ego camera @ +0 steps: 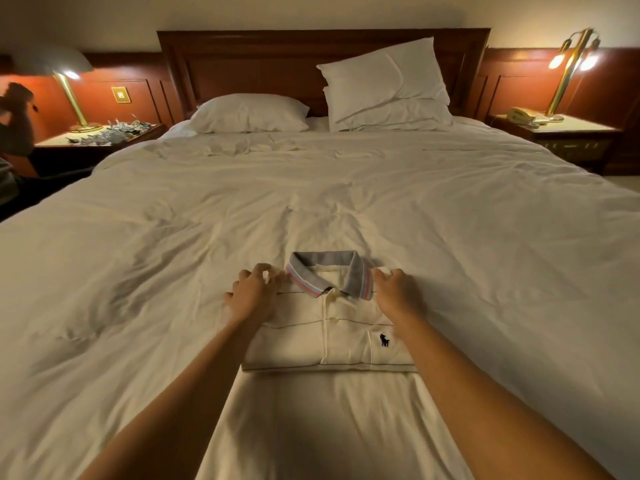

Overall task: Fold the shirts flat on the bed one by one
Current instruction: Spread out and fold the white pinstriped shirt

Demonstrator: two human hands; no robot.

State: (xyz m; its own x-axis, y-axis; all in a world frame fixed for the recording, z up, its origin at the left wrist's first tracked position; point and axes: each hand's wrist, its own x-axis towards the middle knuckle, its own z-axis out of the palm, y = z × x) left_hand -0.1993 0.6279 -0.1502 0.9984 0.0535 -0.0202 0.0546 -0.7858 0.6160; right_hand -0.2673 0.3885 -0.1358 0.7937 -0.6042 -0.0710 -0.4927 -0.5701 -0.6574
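A cream polo shirt (339, 341) with a grey collar and a small dark chest logo lies folded into a rectangle on the white bed (450, 220), front side up. My left hand (254, 292) pinches the shirt's far left shoulder corner with curled fingers. My right hand (398, 289) grips the far right shoulder corner beside the collar. Both forearms reach out over the bed. Below the folded shirt a smooth pale cloth (329, 427) spreads toward me; whether it is another shirt I cannot tell.
Two white pillows (249, 114) (384, 84) lie against the wooden headboard (242, 60). A nightstand (100, 138) with a lit lamp and small clutter stands at the left. Another nightstand (568, 131) with a lamp and a telephone (521, 116) stands at the right.
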